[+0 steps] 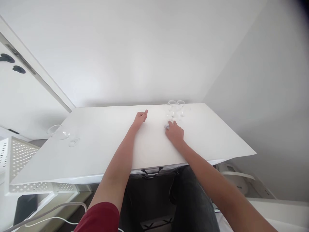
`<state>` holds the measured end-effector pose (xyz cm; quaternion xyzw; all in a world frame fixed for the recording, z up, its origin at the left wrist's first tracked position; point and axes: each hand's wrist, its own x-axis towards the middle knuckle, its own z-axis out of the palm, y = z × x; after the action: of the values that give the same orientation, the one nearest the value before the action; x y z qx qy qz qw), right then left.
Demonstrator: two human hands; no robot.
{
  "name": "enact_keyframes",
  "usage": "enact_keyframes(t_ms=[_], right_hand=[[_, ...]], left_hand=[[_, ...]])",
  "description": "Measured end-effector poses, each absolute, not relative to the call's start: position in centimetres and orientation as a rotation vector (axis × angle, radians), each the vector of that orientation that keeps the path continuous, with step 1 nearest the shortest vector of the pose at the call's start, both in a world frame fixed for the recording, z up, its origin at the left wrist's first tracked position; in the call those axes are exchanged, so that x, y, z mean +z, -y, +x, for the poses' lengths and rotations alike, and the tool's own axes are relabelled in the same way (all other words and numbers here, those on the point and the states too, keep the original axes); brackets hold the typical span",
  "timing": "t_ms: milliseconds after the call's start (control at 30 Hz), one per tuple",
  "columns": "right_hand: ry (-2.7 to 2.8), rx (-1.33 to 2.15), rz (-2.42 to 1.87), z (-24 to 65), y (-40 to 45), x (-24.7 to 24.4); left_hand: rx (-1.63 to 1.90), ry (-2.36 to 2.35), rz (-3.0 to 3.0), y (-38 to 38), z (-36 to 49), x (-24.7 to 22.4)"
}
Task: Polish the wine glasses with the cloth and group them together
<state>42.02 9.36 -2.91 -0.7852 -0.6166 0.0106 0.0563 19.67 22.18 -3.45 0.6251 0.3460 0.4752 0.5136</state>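
Observation:
My right hand [175, 132] is closed low over the white tabletop [108, 129]. A small pale, greyish thing [166, 126] shows at its finger side, too small and partly covered to name. Just beyond the fingertips, two clear stemmed glasses [172, 106] [180, 106] stand close together, their lower parts faint against the white; I cannot tell whether the fingers touch one. My left hand [141, 117] hovers or rests near the middle of the table, its fingers curled in and thumb upward, with nothing visible in it. Another clear stemmed glass [59, 132] is at the table's left end.
A white wall [135, 54] runs along the table's back edge. Left are a door with a black handle [7, 58], a perforated white rack [24, 154], a dark phone-like object [26, 207] and a cable [55, 206]. Black drawer handles [152, 170] show below the front edge.

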Motion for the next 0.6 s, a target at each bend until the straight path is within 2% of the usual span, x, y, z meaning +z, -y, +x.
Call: enact_keyframes(t_ms=[100,367,600], right_hand=[[1.866,0.026,-2.372,42.0,-9.5,-3.0],[1.839,0.027,-2.337,41.9,-8.8,-2.8],[1.820,0.035,-2.298,42.2,-8.2,-2.8]], left_hand=[[1.172,-0.843,1.486,-21.5,19.3,-3.3],[1.601,-1.139,1.056,-15.7,17.9,-2.9],[2.158,-1.447,0.523,-8.2,7.3,-0.2]])
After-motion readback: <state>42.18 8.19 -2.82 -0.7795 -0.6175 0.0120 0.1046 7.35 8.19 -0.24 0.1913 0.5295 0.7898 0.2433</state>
